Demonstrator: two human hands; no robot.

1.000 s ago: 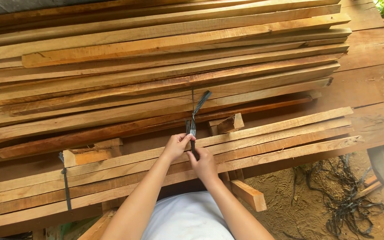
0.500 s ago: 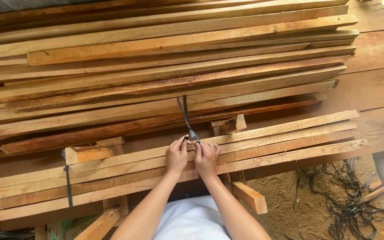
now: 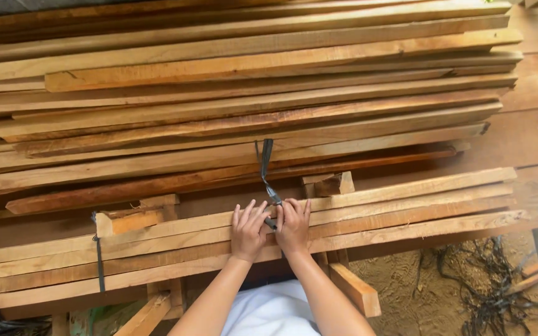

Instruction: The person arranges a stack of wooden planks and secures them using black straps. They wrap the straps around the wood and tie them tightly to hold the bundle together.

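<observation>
Two hands meet on a bundle of long planks point(image 3: 406, 205) at the near edge of the bench. The left hand point(image 3: 248, 229) and right hand point(image 3: 293, 225) lie side by side, fingers pinched on a dark strap point(image 3: 266, 167). Its free end rises straight away from them, crossing the planks' left-to-right long axis. Thin, flat, glossy black, it twists once. Both hands are equally near.

Daylight falls on sandy ground point(image 3: 406, 280) strewn with dark strap scraps point(image 3: 499, 292), beside a weathered plank platform point(image 3: 537, 130).
</observation>
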